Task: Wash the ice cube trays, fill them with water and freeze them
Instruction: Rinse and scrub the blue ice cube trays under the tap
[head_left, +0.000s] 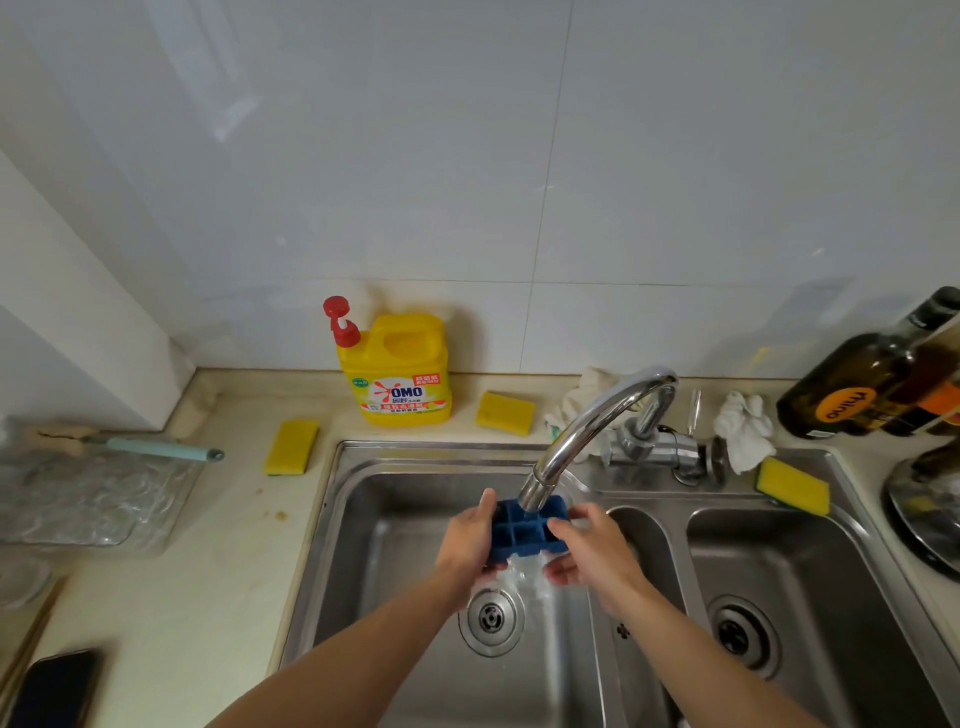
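While the fingers (488, 501) of the left hand (470, 540) curl round the left end of the small blue gridded ice cube tray (522, 535), thumb up along its edge, the right hand (592, 551) pinches the opposite end, its fingertips pressed into the nearest cells and its thumb underneath; both hands have firm hold of it and nothing else. The tray sits tilted toward the person, directly under the mouth of the curved chrome tap (587, 431), above the left basin of the stainless steel double sink (363, 545); water runs through the cells and falls in a white sheet off the near edge toward the round metal drain (491, 618).

This looks like the rinsing step, so filling and freezing are not yet done. The tray seems to be a soft, rubbery kind, though the spray blurs it too much to be sure.

Risks from here: wet fingers on a slick tray may slip, dropping it into the basin; a hard stream striking the tilted cells can splash out over the pale stone counter (234, 545), where a dark mobile phone (52, 691) lies near the front edge; and residue from the yellow detergent bottle with the red pump (397, 371) would taint the ice if any cell is rinsed poorly.
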